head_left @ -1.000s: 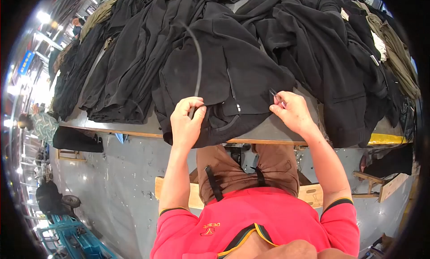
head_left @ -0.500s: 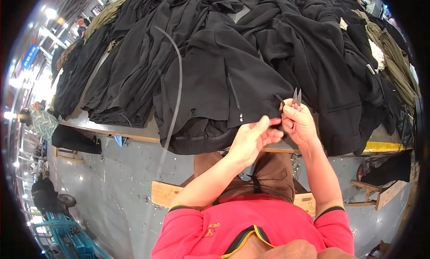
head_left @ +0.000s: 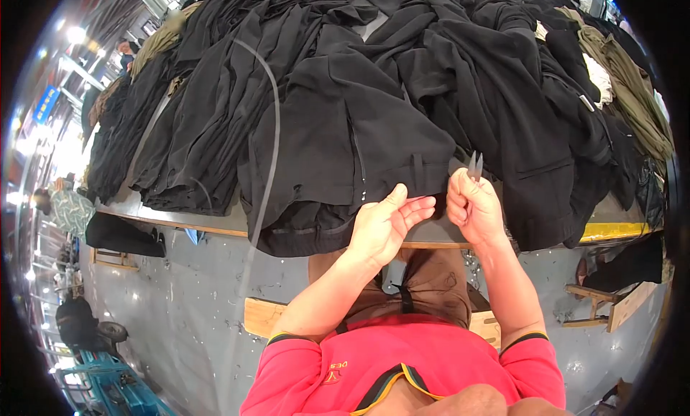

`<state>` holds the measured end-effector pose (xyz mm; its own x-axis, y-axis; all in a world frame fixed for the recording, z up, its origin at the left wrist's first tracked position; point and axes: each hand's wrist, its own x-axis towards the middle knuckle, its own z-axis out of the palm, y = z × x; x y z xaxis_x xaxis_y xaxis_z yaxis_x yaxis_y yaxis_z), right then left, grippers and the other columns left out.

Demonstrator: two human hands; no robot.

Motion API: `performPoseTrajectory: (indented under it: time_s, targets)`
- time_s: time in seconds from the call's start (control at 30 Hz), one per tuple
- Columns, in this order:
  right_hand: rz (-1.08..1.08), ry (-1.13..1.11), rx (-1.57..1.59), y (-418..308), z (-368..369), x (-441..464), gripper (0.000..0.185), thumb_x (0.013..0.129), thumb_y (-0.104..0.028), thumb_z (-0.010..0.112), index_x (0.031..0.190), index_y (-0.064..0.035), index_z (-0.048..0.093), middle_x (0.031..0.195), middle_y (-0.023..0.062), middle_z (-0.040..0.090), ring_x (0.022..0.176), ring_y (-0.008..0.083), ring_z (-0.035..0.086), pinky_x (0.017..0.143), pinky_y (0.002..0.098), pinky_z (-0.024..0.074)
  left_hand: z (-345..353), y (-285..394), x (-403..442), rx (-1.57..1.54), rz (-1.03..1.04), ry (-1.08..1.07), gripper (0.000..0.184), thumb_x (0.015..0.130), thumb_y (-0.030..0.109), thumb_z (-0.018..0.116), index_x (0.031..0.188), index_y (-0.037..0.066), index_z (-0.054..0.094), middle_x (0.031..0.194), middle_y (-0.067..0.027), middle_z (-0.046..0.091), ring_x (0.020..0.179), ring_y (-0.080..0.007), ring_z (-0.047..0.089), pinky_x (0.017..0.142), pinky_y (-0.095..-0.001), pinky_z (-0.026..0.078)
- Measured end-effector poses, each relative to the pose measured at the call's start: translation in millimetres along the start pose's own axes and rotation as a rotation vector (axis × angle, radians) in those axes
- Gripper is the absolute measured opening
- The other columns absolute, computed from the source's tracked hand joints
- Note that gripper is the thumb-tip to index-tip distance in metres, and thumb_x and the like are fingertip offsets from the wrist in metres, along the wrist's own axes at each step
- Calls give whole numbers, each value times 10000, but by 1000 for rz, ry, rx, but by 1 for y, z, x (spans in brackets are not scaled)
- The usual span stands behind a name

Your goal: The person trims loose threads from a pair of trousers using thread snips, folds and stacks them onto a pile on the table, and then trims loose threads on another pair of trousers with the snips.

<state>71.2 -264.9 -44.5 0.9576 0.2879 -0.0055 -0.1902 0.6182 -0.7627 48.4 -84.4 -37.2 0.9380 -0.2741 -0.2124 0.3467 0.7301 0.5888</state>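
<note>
Black trousers [head_left: 388, 121] lie in front of me, their waistband with a belt loop towards my hands. My left hand [head_left: 381, 229] is at the front edge of the waistband, palm turned up. Its fingers are stretched out and its thumb is apart from them. Closed around small thread snips is my right hand [head_left: 476, 211], just right of the waistband's end. The pointed metal blades of the snips [head_left: 475, 166] stick up past my fingers, while their handle is hidden in my fist. The corner of the waistband reaches close to my right fingers; whether they touch it I cannot tell.
Piles of black garments [head_left: 208, 107] cover the table on both sides. Olive garments [head_left: 611, 78] lie at the far right. Wooden stools [head_left: 611, 308] stand on the grey floor. At the left is a person in a patterned top [head_left: 70, 207], and a teal cart [head_left: 108, 380] stands lower down.
My left hand has moved left, away from my right hand, and its fingers have straightened. My right hand has lowered slightly with the snips. The waistband now lies flatter, its belt loop in view.
</note>
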Motion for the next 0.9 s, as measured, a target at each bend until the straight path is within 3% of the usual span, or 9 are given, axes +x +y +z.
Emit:
performPoseTrajectory:
  time_s: [0.1,0.2,0.37,0.47,0.6,0.67,0.7,0.8,0.9]
  targets:
    - [-36,-7,-58,-8,-10,-7,252,925,-227,569,738,-82,486,587,-30,410,460,46,351,412,194,260,-4,5,-1,-38,-4,-29,309,946,235,522,952,-71,564,1012,-235,597,995,-318,593,894,-430,496]
    - [-278,160,-551,-17,-7,-9,119,888,-123,614,829,-54,539,643,-24,458,518,34,368,460,177,301,-2,13,-4,-37,13,-39,293,953,233,507,953,-54,567,1018,-228,597,996,-317,593,900,-430,493]
    - [-543,146,-1076,-18,16,-3,577,606,-79,805,1135,-95,576,1008,34,527,623,67,445,541,199,388,2,23,-5,42,79,-69,289,956,232,502,1035,-38,570,1050,-183,607,995,-287,591,899,-408,487]
    - [-833,16,-1257,-17,40,10,484,664,31,708,1119,-88,595,1022,75,553,654,124,550,562,234,443,19,21,-12,206,175,-8,324,944,231,532,1124,-37,568,1075,-113,616,973,-217,590,893,-356,476]
    - [-885,-24,-1208,-13,30,29,318,679,135,590,934,-50,634,863,53,574,625,113,531,550,234,428,8,49,-47,1135,257,-207,157,844,83,637,986,16,642,1033,-79,627,928,-161,599,812,-306,486]
    - [-877,-21,-1214,-15,26,28,313,673,143,589,921,-45,629,864,47,571,602,103,492,541,227,409,-3,60,-57,1484,903,-178,169,763,39,677,929,22,652,1004,-107,627,883,-210,613,786,-314,491]
    - [-877,-21,-1188,-13,24,28,305,665,144,598,908,-39,624,867,43,569,590,98,464,531,220,393,-10,69,-57,1674,1041,-41,247,687,16,706,928,29,652,972,-121,626,887,-264,607,793,-330,492]
    - [-896,-21,-1205,-11,22,27,311,659,139,615,913,-39,627,893,42,566,592,93,461,529,216,387,-29,93,-56,2063,900,177,455,662,85,737,1090,45,586,1147,-138,543,1121,-310,490,953,-408,397]
    - [-885,13,-1250,-13,41,23,343,642,145,619,929,-41,631,929,57,556,647,120,539,560,238,439,-49,108,-56,2187,815,246,506,659,125,740,1124,33,560,1184,-149,510,1157,-327,457,983,-421,365]
